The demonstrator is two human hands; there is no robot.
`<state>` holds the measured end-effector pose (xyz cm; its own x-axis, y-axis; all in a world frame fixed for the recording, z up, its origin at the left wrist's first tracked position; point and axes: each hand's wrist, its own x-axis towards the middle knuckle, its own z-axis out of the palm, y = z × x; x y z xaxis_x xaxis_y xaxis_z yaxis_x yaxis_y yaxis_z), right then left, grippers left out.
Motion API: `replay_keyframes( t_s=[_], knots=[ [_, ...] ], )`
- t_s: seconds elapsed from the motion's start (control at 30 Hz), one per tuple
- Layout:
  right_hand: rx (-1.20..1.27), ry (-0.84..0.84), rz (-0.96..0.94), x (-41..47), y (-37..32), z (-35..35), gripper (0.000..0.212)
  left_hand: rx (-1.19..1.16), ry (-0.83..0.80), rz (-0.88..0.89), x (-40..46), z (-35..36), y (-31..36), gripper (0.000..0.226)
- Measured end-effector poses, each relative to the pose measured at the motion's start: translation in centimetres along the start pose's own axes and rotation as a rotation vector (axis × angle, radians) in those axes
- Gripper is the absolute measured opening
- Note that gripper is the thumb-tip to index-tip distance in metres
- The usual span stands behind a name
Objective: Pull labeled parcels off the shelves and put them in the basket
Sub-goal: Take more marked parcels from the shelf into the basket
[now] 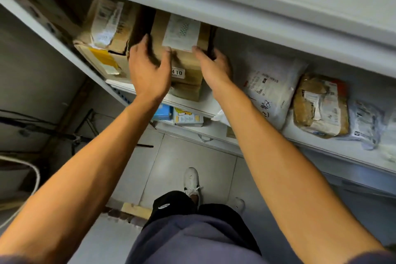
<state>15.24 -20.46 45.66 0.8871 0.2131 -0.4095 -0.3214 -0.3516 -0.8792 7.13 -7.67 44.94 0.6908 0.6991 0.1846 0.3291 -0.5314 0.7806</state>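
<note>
A brown cardboard parcel point(186, 64) with a white label on top and a small numbered sticker on its front stands on the white shelf point(188, 103). My left hand point(147, 66) grips its left side, fingers curled over the top edge. My right hand point(214, 64) grips its right side, thumb on top by the label. Left of it stands a second labeled cardboard box point(102, 36) with yellow tape. No basket is in view.
To the right on the same shelf lie a white plastic mailer point(270, 90), a brown padded parcel point(321, 105) and a clear-wrapped packet point(366, 126). Small boxes point(186, 117) sit on the shelf below. A shelf board point(257, 2) hangs overhead. My feet stand on the tiled floor.
</note>
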Motion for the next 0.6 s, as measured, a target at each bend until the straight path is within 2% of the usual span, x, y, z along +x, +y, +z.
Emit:
replay_keyframes(
  t_s=[0.07, 0.17, 0.27, 0.33, 0.5, 0.6],
  knots=[
    [-0.059, 0.042, -0.018, -0.5, 0.3, -0.5, 0.073, -0.032, -0.011, -0.027, 0.0, -0.1, -0.2, 0.066],
    [-0.118, 0.01, -0.039, -1.8, 1.5, -2.0, 0.075, -0.181, -0.091, -0.136, 0.1, -0.9, -1.1, 0.063],
    [-0.028, -0.028, -0.065, -3.0, 4.1, -3.6, 0.045, -0.444, -0.195, -0.289, -0.3, -1.8, -2.0, 0.022],
    [0.056, -0.013, -0.05, -3.9, 6.1, -4.1, 0.036, -0.57, -0.264, -0.358, -0.5, -2.4, -2.3, 0.031],
    [0.295, -0.085, 0.115, -4.9, 7.0, -3.4, 0.052, -0.638, -0.51, -0.457, -0.7, -3.6, -1.8, 0.029],
    [0.356, -0.124, 0.115, -5.2, 6.3, -4.4, 0.042, -0.684, -0.589, -0.471, -2.1, -3.9, -2.2, 0.029]
  ],
)
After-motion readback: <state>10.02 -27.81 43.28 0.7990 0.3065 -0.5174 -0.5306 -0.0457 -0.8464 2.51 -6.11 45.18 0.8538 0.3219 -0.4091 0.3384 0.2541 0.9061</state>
